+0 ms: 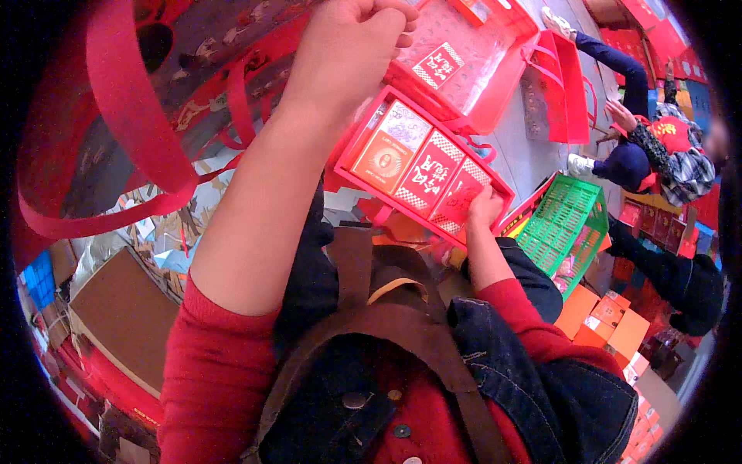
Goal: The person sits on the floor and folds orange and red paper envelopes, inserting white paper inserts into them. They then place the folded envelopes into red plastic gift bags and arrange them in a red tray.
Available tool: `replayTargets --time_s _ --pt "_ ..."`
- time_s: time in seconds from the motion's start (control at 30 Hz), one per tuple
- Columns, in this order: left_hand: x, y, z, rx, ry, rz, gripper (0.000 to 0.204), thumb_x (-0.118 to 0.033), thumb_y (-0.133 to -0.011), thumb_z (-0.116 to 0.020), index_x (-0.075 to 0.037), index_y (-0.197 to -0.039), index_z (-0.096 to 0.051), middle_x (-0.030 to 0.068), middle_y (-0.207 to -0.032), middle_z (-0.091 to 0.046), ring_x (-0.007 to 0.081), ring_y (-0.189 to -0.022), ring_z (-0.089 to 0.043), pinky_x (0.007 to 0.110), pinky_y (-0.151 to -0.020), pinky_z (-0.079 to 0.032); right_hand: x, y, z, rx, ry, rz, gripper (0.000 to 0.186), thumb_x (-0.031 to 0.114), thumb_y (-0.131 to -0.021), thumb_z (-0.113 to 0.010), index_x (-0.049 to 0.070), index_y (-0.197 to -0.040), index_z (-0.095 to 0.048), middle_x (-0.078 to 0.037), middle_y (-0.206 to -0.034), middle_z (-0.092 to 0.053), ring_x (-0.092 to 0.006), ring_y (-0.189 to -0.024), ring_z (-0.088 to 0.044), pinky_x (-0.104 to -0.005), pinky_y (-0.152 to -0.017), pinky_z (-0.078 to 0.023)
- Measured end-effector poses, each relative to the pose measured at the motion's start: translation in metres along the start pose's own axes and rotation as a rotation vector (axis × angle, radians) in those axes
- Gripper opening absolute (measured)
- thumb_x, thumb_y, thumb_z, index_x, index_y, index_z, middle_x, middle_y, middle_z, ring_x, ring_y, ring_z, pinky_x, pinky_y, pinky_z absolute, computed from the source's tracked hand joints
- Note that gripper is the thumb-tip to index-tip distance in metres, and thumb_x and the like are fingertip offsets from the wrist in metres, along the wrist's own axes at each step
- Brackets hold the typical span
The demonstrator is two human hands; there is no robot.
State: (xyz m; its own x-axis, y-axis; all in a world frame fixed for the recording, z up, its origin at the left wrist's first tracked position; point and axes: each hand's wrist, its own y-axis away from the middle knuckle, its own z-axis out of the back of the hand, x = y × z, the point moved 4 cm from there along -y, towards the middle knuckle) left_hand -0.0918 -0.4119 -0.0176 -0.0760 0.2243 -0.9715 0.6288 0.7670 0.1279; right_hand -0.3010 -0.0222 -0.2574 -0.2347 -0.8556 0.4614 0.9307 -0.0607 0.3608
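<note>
My left hand (359, 35) is at the top edge, above the far side of the boxes, with its fingers curled in. Whatever those fingers may hold is hidden. In front of me a red open gift box (373, 207) lies tilted, filled with a row of packs: a red pack with a round emblem (382, 164), a white patterned pack (403, 127) and red packs with checkered borders (429, 174). Over the near right wall of this box, my right hand (485, 209) is closed, its fingertips against the rightmost pack. Behind it stands a larger red case with a clear panel (483, 58).
Red ribbon handles (127, 85) loop close by at upper left. A brown cardboard box (120, 329) stands at left. To the right are a green plastic crate (560, 224), orange boxes (610, 317) and a red bag (560, 89). Another person (657, 155) bends at far right.
</note>
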Motion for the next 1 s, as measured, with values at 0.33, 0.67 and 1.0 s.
replayTargets --time_s 0.33,0.67,1.0 --pt "0.007 -0.008 -0.032 0.023 -0.105 0.084 0.022 -0.010 -0.088 -0.047 0.003 -0.098 -0.061 0.0117 -0.096 -0.064 0.0186 -0.087 -0.063 0.030 -0.081 -0.049 0.060 0.036 0.003 -0.175 0.037 0.408 0.041 0.034 -0.088 -0.052 -0.006 -0.097 -0.059 -0.025 -0.096 -0.057 -0.0376 -0.090 -0.056 -0.0451 -0.085 -0.042" --pt "-0.007 -0.006 -0.068 0.113 -0.228 0.260 0.020 0.002 -0.084 -0.045 0.006 -0.097 -0.060 0.0135 -0.100 -0.062 0.0183 -0.091 -0.061 0.029 -0.086 -0.046 0.305 -0.218 -0.048 -0.116 0.025 0.986 0.048 0.030 -0.072 -0.076 -0.003 -0.102 -0.057 -0.013 -0.095 -0.061 -0.0217 -0.085 -0.060 -0.0337 -0.076 -0.049" --pt "0.060 -0.056 -0.080 -0.129 -0.093 0.568 0.023 -0.008 -0.083 -0.048 0.007 -0.100 -0.056 0.0231 -0.110 -0.057 0.0295 -0.099 -0.061 0.039 -0.086 -0.050 0.359 -0.416 -0.204 0.363 -0.931 -0.004 0.042 0.028 -0.082 -0.065 0.003 -0.114 -0.054 -0.010 -0.095 -0.060 -0.0254 -0.085 -0.060 -0.0377 -0.074 -0.051"
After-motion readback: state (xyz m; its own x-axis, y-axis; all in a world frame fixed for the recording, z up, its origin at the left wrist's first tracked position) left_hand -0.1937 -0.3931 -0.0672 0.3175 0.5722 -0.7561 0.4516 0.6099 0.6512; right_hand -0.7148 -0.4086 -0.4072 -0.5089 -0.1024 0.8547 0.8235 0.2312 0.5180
